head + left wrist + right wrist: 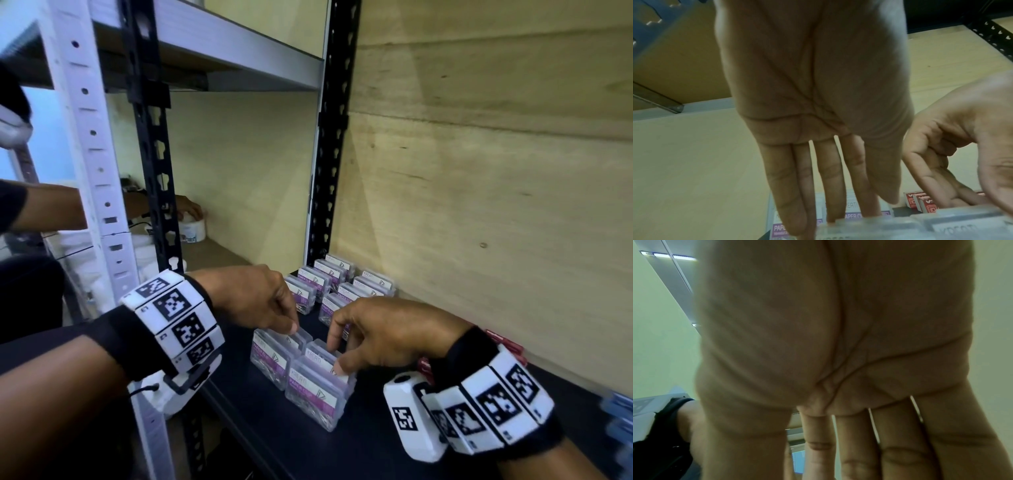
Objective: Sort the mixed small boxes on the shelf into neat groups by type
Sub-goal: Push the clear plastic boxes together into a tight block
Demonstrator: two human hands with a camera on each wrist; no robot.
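Dark shelf board, plywood wall behind, lower centre of the head view

Right hand pinches a clear paper-clip box; left hand, fingers straight, touches the neighbouring box; more such boxes stand grouped just above, red boxes at right

Storeroom or stockroom. Evidence: slotted metal shelving uprights left of centre, plywood back panel at right, stacked paper-clip boxes on dark shelf board, red boxes at right edge.
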